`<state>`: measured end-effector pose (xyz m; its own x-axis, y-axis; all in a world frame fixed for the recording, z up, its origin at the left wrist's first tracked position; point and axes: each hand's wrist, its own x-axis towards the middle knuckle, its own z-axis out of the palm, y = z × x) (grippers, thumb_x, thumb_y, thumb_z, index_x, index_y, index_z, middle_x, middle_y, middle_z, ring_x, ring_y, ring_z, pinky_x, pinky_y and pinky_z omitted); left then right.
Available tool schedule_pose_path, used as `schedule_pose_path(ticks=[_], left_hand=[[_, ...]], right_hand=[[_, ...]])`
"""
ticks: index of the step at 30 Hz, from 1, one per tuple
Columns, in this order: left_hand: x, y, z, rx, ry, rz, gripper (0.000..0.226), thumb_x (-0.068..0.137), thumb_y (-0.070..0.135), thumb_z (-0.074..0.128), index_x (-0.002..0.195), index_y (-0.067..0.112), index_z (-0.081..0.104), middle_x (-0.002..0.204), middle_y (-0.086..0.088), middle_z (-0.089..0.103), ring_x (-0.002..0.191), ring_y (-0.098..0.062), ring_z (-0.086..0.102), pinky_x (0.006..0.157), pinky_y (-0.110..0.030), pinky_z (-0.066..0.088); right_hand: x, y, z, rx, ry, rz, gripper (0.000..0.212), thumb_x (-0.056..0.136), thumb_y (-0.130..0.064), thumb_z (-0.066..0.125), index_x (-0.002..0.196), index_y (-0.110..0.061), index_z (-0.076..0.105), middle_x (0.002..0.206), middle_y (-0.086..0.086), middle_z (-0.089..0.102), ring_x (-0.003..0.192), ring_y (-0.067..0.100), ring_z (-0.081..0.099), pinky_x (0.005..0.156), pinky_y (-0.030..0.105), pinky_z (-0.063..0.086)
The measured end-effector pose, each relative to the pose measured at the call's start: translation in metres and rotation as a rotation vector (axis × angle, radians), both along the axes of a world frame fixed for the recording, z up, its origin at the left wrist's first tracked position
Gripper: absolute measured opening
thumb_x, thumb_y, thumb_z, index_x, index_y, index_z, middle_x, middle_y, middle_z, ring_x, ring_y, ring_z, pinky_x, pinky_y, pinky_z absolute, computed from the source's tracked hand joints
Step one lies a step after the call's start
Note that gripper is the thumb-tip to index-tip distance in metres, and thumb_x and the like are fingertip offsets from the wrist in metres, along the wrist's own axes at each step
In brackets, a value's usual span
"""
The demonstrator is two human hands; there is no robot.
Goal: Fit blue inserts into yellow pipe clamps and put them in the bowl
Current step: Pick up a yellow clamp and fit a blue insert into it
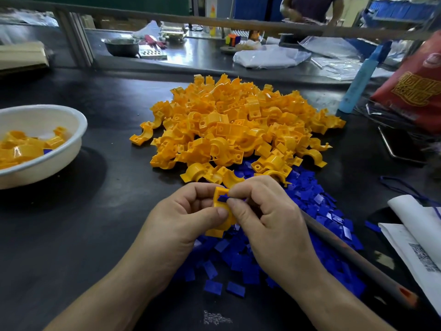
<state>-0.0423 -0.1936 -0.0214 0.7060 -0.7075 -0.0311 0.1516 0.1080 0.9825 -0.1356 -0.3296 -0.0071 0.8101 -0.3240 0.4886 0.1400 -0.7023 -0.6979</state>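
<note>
Two bare hands meet over a dark desk [71, 235], just in front of a large heap of yellow pipe clamps [236, 125] too many to count. The left hand [181, 218] grips one yellow clamp [220, 211], its fingers [202, 191] curled closed around the clamp's edge with the thumb pressed on its face. The right hand [269, 216] pinches one blue insert [223, 199] between thumb and forefinger, closed tight on it, holding it against the square opening at the top of that clamp. Whether the insert is seated cannot be told. Below and to the right of the heap, under both hands, lies a spread of loose blue inserts [317, 211], also too many to count. One white bowl [59, 149] sits well to the left of the heap, partly cut off by the frame edge, holding several yellow clamps, perhaps six or more, with a bit of blue showing among them. One grey rod [353, 256] lies slanted across the blue spread, right of the hands
</note>
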Motion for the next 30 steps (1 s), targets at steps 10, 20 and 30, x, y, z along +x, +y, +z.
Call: schedule_pose_path(ticks=[10,20,30], left_hand=[[0.0011,0.0032,-0.0018,0.001,-0.045,-0.011,0.025,0.081,0.036,0.068,0.103,0.026,0.073,0.101,-0.008,0.075,0.091,-0.022,0.072,0.07,-0.026,0.056],[0.0005,0.001,-0.0053,0.027,-0.07,-0.059,0.021,0.085,0.038,0.061,0.1,0.028,0.073,0.098,-0.009,0.075,0.089,-0.026,0.072,0.073,-0.032,0.057],[0.0008,0.0003,-0.0082,0.025,-0.054,-0.063,0.026,0.085,0.044,0.061,0.1,0.026,0.072,0.094,-0.012,0.074,0.083,-0.028,0.071,0.072,-0.036,0.057]], right_hand=[[-0.0021,0.0019,0.0031,0.373,0.114,0.09,0.019,0.081,-0.047,0.056,0.098,-0.054,0.058,0.098,-0.019,0.065,0.09,0.004,0.065,0.069,0.016,0.055],[-0.0024,0.0005,0.0027,0.545,0.083,0.154,0.016,0.076,-0.04,0.061,0.09,-0.042,0.068,0.094,-0.016,0.068,0.088,0.004,0.066,0.066,0.014,0.053],[-0.0024,-0.001,0.0002,0.484,0.102,0.188,0.021,0.077,-0.043,0.059,0.095,-0.052,0.066,0.101,-0.023,0.065,0.098,0.0,0.063,0.075,0.013,0.053]])
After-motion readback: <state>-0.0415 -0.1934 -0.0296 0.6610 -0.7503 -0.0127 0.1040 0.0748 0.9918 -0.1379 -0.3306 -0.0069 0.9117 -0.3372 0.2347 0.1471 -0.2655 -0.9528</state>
